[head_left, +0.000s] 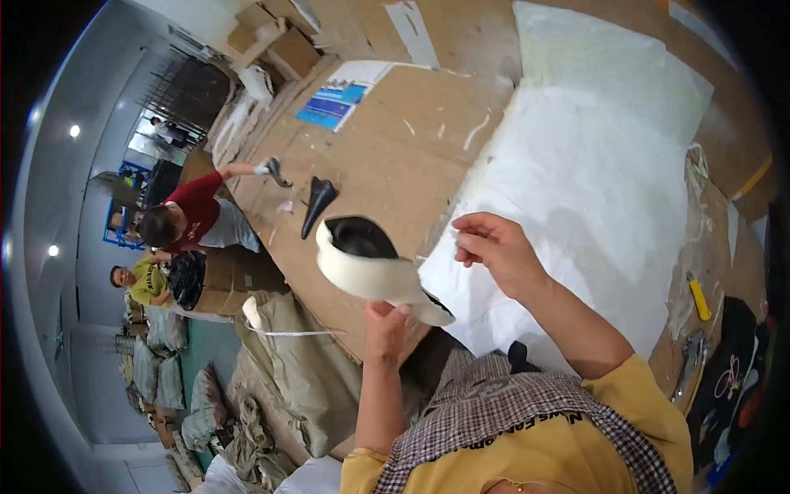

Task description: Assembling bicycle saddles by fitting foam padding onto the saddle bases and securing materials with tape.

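My left hand (384, 333) grips a cream-white foam bicycle saddle (370, 278) by its underside near the narrow end. Its hollow, black-lined side is partly turned up toward me, with the broad end pointing away to the left. To the right of it, my right hand (498, 253) is raised over the white sheet with fingers curled and thumb and forefinger close in a pinch. What lies between those fingertips, if anything, is too small to make out. Beyond the saddle, a black saddle-shaped piece (319, 204) lies on the cardboard-covered table (411, 156).
A white sheet (592, 189) covers the table's right side. A yellow cutter (699, 296) and metal tools (690, 366) lie at the right edge. Across the table, a person in red (193, 210) holds a dark piece (278, 173). Sacks (300, 362) stand at the left.
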